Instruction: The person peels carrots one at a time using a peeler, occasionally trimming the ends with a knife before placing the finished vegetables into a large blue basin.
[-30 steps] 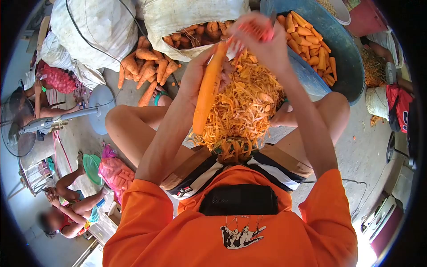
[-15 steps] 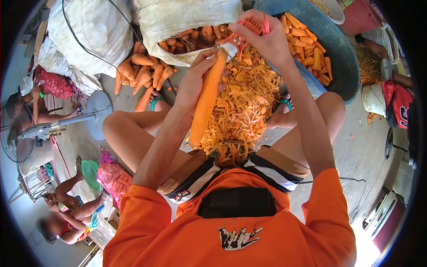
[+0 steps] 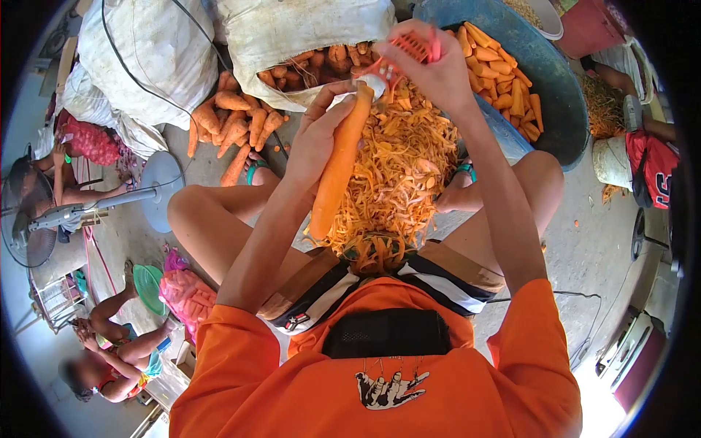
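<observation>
My left hand (image 3: 319, 135) is wrapped round a large, smooth orange carrot (image 3: 340, 169), which slants with its upper end toward the peeler. Between the fingers of my right hand (image 3: 431, 62) is a red peeler (image 3: 387, 73), its head at the carrot's top end. Under both hands lies a big heap of orange peelings (image 3: 401, 168), between my feet. Unpeeled carrots (image 3: 237, 117) are piled on the floor to the left, and more show in the mouth of a white sack (image 3: 303, 29).
A blue tub (image 3: 573, 109) at the upper right holds peeled carrots (image 3: 504, 73). On the left are a standing fan (image 3: 33, 212), a green basket (image 3: 149, 288), a pink bag of carrots (image 3: 188, 292) and a seated person (image 3: 124, 358). Another person's arm shows at the right edge.
The peeler's head has shifted slightly at the carrot's top end, and the carrot has moved a little left. Both hands keep their holds.
</observation>
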A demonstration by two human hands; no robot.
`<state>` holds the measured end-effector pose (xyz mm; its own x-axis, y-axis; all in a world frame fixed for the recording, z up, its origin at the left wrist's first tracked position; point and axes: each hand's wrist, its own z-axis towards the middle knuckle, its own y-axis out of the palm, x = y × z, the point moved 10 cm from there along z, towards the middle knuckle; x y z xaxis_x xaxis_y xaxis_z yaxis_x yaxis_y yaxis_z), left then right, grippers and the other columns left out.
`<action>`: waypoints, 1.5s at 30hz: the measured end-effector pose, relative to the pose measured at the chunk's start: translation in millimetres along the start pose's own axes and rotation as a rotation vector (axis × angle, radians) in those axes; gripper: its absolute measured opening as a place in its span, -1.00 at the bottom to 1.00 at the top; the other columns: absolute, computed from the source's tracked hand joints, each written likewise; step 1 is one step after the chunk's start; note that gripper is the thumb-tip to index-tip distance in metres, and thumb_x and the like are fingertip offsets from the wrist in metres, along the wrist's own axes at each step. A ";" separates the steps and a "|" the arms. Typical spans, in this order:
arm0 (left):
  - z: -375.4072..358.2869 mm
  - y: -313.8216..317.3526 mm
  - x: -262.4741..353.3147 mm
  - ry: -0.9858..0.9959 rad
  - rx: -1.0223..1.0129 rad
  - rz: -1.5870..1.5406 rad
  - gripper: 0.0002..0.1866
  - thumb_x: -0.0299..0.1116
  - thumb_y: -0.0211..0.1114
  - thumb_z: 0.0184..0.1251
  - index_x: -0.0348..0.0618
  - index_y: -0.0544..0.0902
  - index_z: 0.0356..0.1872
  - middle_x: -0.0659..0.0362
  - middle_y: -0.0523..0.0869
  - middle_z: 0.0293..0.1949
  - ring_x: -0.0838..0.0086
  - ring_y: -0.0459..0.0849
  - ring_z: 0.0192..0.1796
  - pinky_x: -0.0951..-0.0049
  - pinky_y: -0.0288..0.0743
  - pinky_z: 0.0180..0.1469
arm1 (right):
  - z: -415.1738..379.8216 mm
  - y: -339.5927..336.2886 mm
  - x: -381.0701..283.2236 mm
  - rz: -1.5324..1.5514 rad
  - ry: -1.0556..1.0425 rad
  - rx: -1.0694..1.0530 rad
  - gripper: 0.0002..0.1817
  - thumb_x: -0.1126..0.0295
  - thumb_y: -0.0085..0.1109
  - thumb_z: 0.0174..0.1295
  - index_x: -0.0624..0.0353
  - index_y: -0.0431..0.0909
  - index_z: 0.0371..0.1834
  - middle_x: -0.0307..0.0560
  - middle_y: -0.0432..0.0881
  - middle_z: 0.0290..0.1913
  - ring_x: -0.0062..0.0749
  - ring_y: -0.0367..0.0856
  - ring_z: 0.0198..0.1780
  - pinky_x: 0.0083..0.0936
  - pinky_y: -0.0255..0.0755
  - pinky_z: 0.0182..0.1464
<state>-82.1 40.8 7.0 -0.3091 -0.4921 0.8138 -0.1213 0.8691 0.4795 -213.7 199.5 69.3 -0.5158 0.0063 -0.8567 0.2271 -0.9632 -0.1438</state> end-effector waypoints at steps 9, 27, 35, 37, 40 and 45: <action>11.8 -0.6 -10.7 -0.133 -0.126 -0.310 -0.59 -0.26 0.11 0.68 0.02 0.45 0.46 0.11 0.67 0.21 0.36 0.75 0.10 0.31 0.76 0.02 | -44.4 56.7 -95.6 0.066 -0.225 -0.196 -0.87 0.48 0.44 0.35 0.24 0.65 -0.17 -0.22 0.74 -0.27 -0.61 0.74 -0.26 -0.64 0.59 -0.19; 6.9 4.2 -24.5 -0.262 -0.137 -0.411 -0.69 -0.21 0.22 0.66 -0.07 0.59 0.27 0.17 0.64 -0.13 0.48 0.65 -0.20 0.52 0.59 -0.25 | -11.7 7.0 -14.6 -0.034 -0.051 -0.033 -0.81 0.42 0.51 0.31 0.31 0.69 -0.24 -0.17 0.79 -0.32 -0.61 0.78 -0.32 -0.63 0.60 -0.29; 8.7 -5.6 -25.8 -0.245 -0.102 -0.345 -0.63 -0.15 0.22 0.65 0.00 0.52 0.34 0.19 0.63 -0.10 0.51 0.67 -0.18 0.53 0.62 -0.24 | -29.4 38.7 -39.9 -0.166 -0.167 -0.246 -0.83 0.40 0.46 0.37 0.23 0.68 -0.15 -0.19 0.79 -0.24 -0.63 0.73 -0.25 -0.65 0.58 -0.16; 11.8 -1.2 -27.8 -0.247 -0.200 -0.411 -0.64 -0.16 0.25 0.64 -0.06 0.58 0.29 0.16 0.64 -0.05 0.47 0.67 -0.13 0.51 0.62 -0.19 | -7.1 -2.9 12.9 -0.142 0.189 -0.033 -0.78 0.42 0.53 0.28 0.23 0.70 -0.11 -0.22 0.78 -0.20 -0.63 0.72 -0.13 -0.61 0.58 -0.05; 10.7 5.8 -21.4 -0.253 -0.177 -0.455 -0.63 -0.15 0.26 0.63 -0.10 0.57 0.27 0.15 0.66 -0.07 0.46 0.68 -0.13 0.50 0.63 -0.20 | -19.4 22.0 -31.4 -0.023 0.048 -0.102 -0.80 0.43 0.51 0.28 0.23 0.71 -0.11 -0.22 0.78 -0.19 -0.65 0.71 -0.15 -0.62 0.58 -0.09; 12.7 -7.3 -32.1 -0.292 -0.069 -0.298 -0.68 -0.10 0.28 0.60 -0.03 0.60 0.17 0.26 0.67 -0.22 0.57 0.63 -0.31 0.61 0.58 -0.30 | -28.7 36.5 -36.5 -0.148 -0.104 -0.111 -0.74 0.25 0.58 0.26 0.19 0.74 -0.21 -0.32 0.69 -0.45 -0.77 0.56 -0.42 -0.61 0.43 -0.36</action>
<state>-83.3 50.8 -26.8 -0.5259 -0.6779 0.5136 -0.1853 0.6807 0.7088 -162.8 171.8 81.1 -0.6315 0.1118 -0.7673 0.2296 -0.9182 -0.3228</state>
